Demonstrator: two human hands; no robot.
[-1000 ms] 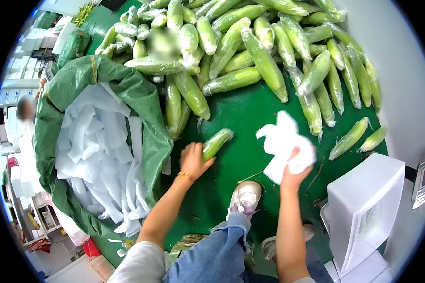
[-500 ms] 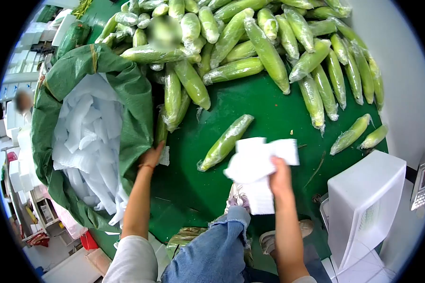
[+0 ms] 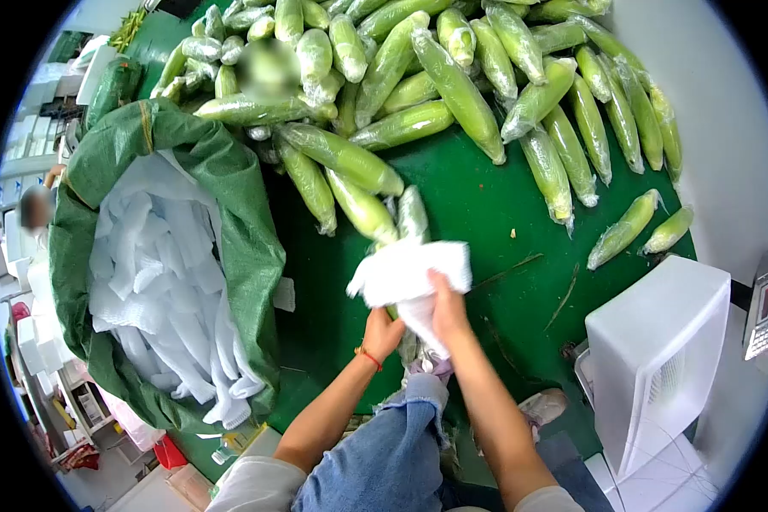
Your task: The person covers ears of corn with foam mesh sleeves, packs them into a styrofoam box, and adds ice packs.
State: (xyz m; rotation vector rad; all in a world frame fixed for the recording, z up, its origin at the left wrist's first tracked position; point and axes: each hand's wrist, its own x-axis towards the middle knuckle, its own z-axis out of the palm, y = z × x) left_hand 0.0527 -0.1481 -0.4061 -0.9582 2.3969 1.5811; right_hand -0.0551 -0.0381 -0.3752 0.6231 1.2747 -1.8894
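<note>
My right hand [image 3: 447, 309] is closed on white foam netting sleeves [image 3: 426, 266]. Beneath the netting my left hand [image 3: 383, 331] is wrapped round the lower end of a green vegetable, most of which the netting hides. Just beyond the netting, the film-wrapped end of one vegetable [image 3: 413, 213] sticks out, and beside it lies another wrapped green vegetable [image 3: 362, 207]. Which of these my left hand holds is hard to tell. To the left stands an open green sack [image 3: 252, 213] full of white foam sleeves [image 3: 158, 273].
Many film-wrapped green vegetables [image 3: 460, 85] are heaped at the far side of the green surface [image 3: 503, 328]. Two more [image 3: 624, 229] lie at the right. A white plastic bin [image 3: 657, 341] stands at the lower right, near a scale [image 3: 763, 328]. Another person is at the far left.
My left hand has moved from beside the sack to the middle, under the netting. My right hand has brought the netting leftward. The wrapped vegetables near the middle lie differently.
</note>
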